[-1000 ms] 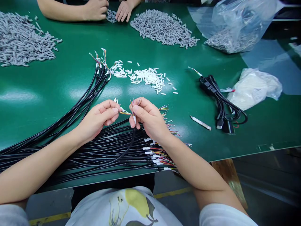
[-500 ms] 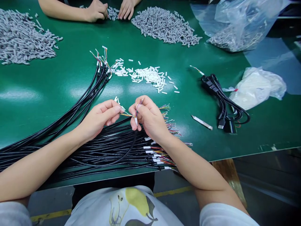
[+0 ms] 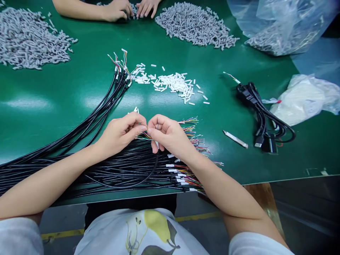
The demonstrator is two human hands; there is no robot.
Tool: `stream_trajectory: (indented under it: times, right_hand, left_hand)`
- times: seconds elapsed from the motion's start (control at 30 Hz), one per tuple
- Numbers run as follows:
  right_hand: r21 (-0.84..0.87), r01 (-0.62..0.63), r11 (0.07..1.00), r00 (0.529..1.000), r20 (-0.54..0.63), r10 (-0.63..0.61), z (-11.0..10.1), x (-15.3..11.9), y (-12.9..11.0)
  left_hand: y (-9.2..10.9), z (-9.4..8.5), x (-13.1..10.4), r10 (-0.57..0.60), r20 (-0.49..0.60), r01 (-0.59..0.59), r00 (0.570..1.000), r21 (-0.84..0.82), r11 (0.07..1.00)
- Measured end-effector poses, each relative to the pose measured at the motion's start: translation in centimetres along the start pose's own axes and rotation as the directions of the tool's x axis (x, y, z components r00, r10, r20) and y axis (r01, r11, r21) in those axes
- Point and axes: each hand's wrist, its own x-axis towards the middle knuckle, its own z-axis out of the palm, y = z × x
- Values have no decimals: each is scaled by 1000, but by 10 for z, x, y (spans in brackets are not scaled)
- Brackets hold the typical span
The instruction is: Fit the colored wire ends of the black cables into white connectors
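Observation:
Both of my hands meet over a bundle of black cables. My right hand is closed on one black cable near its white end, and thin coloured wires fan out of it to the left. With thumb and forefinger together, my left hand pinches at the tips of those wires, touching my right fingertips. What exactly sits between the fingertips is hidden. Just beyond my hands lie a few white tubes, and farther off a scattered pile of white tubes.
Cables with wired ends curve along the left. A coiled cable, a white pen-like tool and a white plastic bag lie right. Grey piles and a co-worker's hands are at the back.
My left hand has come right and its fingertips now meet my right hand's at the wires. The whole view has shifted slightly, moving the table's things rightward.

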Motion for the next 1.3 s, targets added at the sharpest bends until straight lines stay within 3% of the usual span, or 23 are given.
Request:
stream_trajectory:
  times: [0.1,0.2,0.33,0.57,0.63,0.77,1.07,1.17,1.3]
  right_hand:
    - [-55,96,994,995,9,-95,0,-2,1]
    - [-248,192,950,974,-70,-215,2,-2,4]
    - [-467,328,821,901,-107,-421,4,-1,10]
    - [-614,405,678,814,-97,-573,5,-3,11]
    - [-612,412,675,811,-92,-578,5,-4,10]
    - [-585,364,725,850,-110,-515,4,-2,12]
    - [-486,323,812,852,-225,-473,5,2,11]
    - [-482,342,807,834,-241,-497,7,0,10]
    - [-521,395,757,787,-233,-571,8,-4,10]
  left_hand:
    - [-3,0,2,-97,20,99,995,-229,968]
    - [-5,1,3,-134,84,156,987,-380,912]
    - [-3,3,2,-161,162,216,974,-433,875]
    - [1,3,3,-150,193,227,970,-477,849]
    - [1,4,3,-173,187,246,967,-507,826]
    - [0,6,2,-193,155,245,969,-488,838]
    - [-4,6,1,-158,177,225,971,-476,850]
    - [-1,5,2,-189,216,279,958,-540,794]
    - [1,3,4,-236,313,389,920,-655,648]
